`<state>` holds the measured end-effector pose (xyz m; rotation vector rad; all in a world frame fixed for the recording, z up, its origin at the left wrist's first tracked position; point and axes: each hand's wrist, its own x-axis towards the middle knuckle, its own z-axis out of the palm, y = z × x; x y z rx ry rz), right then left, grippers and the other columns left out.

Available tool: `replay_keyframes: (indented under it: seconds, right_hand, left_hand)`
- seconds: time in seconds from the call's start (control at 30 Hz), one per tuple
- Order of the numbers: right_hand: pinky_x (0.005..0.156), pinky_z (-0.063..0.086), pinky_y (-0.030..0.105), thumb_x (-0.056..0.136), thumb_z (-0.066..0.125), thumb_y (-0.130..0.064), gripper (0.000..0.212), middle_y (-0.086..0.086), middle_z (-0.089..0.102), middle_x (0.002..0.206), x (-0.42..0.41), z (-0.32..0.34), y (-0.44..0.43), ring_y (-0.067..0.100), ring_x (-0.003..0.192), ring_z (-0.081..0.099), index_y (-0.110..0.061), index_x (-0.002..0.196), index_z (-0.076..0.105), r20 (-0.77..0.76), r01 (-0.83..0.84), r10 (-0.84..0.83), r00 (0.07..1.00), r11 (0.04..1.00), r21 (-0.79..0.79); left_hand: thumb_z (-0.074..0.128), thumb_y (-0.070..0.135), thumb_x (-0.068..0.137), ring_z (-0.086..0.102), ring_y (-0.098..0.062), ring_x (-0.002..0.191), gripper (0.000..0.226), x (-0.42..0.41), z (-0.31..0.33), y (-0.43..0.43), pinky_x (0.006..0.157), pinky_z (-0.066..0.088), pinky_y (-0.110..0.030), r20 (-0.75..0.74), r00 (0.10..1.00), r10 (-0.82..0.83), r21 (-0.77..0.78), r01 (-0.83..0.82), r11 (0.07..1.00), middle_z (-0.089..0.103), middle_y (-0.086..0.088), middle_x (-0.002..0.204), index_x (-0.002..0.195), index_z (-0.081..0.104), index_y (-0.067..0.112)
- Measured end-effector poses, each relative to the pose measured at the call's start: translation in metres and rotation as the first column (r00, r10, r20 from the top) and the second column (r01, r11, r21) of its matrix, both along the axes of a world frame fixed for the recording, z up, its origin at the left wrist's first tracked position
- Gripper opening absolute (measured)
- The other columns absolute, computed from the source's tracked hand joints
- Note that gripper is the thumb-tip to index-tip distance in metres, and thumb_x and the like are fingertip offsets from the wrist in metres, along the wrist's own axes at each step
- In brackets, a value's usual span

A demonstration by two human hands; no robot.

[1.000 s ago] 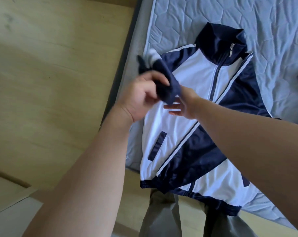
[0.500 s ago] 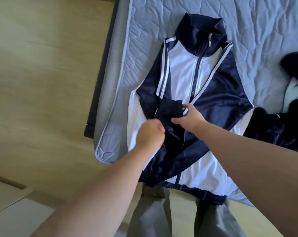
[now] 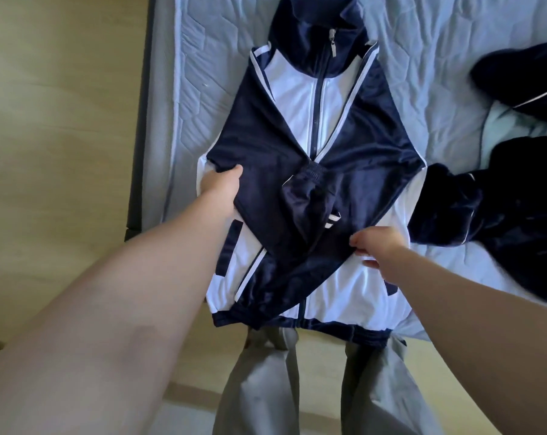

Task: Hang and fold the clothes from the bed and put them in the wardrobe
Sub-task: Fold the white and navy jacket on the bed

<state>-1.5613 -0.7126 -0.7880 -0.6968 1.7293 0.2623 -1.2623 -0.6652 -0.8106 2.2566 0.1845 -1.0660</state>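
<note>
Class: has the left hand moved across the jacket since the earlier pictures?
Yes. The left hand has gone from near the zip out to the side of the jacket by the mattress edge.

place: bedroom in a home.
mattress [image 3: 438, 73]: pale blue, quilted stitching, wrinkled cover; fills the upper half of the head view.
bed frame [image 3: 139, 120]: dark edge running along the mattress's left side.
floor [image 3: 62, 120]: light wood-look boards beside the bed frame.
track jacket [image 3: 294, 98]: navy and white, zipped, lying flat on the mattress.
dark clothes [image 3: 501, 221]: loose heap on the mattress, just right of the track jacket.
grey trousers [image 3: 259, 387]: person standing at the mattress edge.
</note>
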Motion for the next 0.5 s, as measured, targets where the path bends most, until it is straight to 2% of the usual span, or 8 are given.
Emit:
replay_keyframes:
  seconds: [0.07, 0.1, 0.17, 0.23, 0.33, 0.4, 0.43, 0.5]
  right_hand:
    - [0.061, 0.050, 0.030, 0.086, 0.066, -0.009, 0.009, 0.007, 0.068, 0.076, -0.010, -0.006, 0.003, 0.024, 0.074, 0.065, -0.011, 0.089, 0.073, -0.053, 0.022, -0.027, 0.998, 0.995, -0.093]
    - [0.065, 0.052, 0.031, 0.085, 0.064, -0.016, 0.010, 0.003, 0.069, 0.075, -0.009, -0.008, 0.002, 0.025, 0.075, 0.066, -0.017, 0.089, 0.073, -0.073, 0.002, -0.015, 0.997, 0.984, -0.180]
    - [0.070, 0.051, 0.029, 0.080, 0.055, -0.034, 0.014, -0.008, 0.068, 0.080, 0.000, -0.007, 0.000, 0.020, 0.078, 0.064, -0.028, 0.087, 0.066, -0.172, -0.220, 0.168, 0.971, 0.910, -0.351]
    - [0.070, 0.042, 0.024, 0.079, 0.056, -0.042, 0.020, -0.010, 0.064, 0.098, 0.018, -0.007, -0.004, 0.012, 0.082, 0.059, -0.034, 0.097, 0.061, -0.176, -0.344, 0.295, 0.939, 0.815, -0.467]
    - [0.083, 0.040, 0.028, 0.082, 0.068, -0.048, 0.056, -0.005, 0.053, 0.127, 0.045, -0.009, -0.010, 0.010, 0.097, 0.054, -0.027, 0.132, 0.052, -0.069, -0.371, 0.396, 0.916, 0.768, -0.522]
    - [0.085, 0.040, 0.029, 0.084, 0.072, -0.039, 0.075, -0.006, 0.051, 0.135, 0.056, -0.007, -0.017, 0.013, 0.104, 0.055, -0.025, 0.148, 0.037, -0.035, -0.376, 0.412, 0.910, 0.789, -0.486]
    - [0.081, 0.042, 0.026, 0.086, 0.071, -0.030, 0.079, -0.007, 0.055, 0.130, 0.060, -0.007, -0.020, 0.015, 0.102, 0.058, -0.025, 0.153, 0.030, -0.010, -0.357, 0.398, 0.917, 0.811, -0.463]
    - [0.066, 0.045, 0.022, 0.086, 0.061, -0.014, 0.076, -0.011, 0.061, 0.104, 0.061, -0.008, -0.026, 0.012, 0.084, 0.060, -0.027, 0.154, 0.029, 0.030, -0.296, 0.337, 0.941, 0.864, -0.407]
  left_hand:
    - [0.076, 0.032, 0.078, 0.070, -0.023, 0.093, 0.033, -0.003, -0.004, -0.004, 0.082, 0.054, -0.028, 0.156, 0.985, -0.068, 0.057, 0.060, 0.997, 0.068, 0.010, 0.090, 0.108, 0.063, 0.027]
    - [0.078, 0.030, 0.076, 0.070, -0.024, 0.094, 0.037, -0.006, -0.003, -0.006, 0.075, 0.050, -0.026, 0.238, 0.966, -0.105, 0.106, 0.082, 0.991, 0.066, 0.010, 0.091, 0.109, 0.061, 0.026]
    - [0.080, 0.032, 0.077, 0.064, -0.029, 0.108, 0.055, -0.016, 0.003, -0.007, 0.078, 0.046, -0.032, 0.377, 0.898, -0.227, 0.283, 0.121, 0.951, 0.061, -0.001, 0.118, 0.122, 0.052, 0.016]
    - [0.080, 0.036, 0.080, 0.057, -0.031, 0.116, 0.057, -0.025, 0.007, -0.004, 0.089, 0.048, -0.042, 0.489, 0.743, -0.457, 0.430, 0.250, 0.868, 0.050, -0.009, 0.131, 0.122, 0.048, 0.012]
    - [0.077, 0.038, 0.084, 0.053, -0.028, 0.118, 0.047, -0.038, 0.010, -0.002, 0.094, 0.044, -0.040, 0.505, 0.457, -0.732, 0.515, 0.521, 0.681, 0.051, -0.007, 0.128, 0.119, 0.054, 0.016]
    - [0.072, 0.040, 0.089, 0.050, -0.026, 0.123, 0.049, -0.040, 0.011, -0.013, 0.100, 0.039, -0.039, 0.474, 0.381, -0.794, 0.541, 0.585, 0.604, 0.049, -0.005, 0.135, 0.129, 0.052, 0.018]
    - [0.068, 0.040, 0.091, 0.048, -0.026, 0.126, 0.053, -0.040, 0.011, -0.021, 0.103, 0.036, -0.040, 0.471, 0.365, -0.803, 0.544, 0.596, 0.590, 0.047, -0.003, 0.141, 0.135, 0.050, 0.019]
    - [0.063, 0.041, 0.094, 0.042, -0.026, 0.135, 0.062, -0.035, 0.011, -0.041, 0.106, 0.036, -0.044, 0.467, 0.355, -0.810, 0.521, 0.629, 0.576, 0.037, -0.001, 0.154, 0.147, 0.040, 0.018]
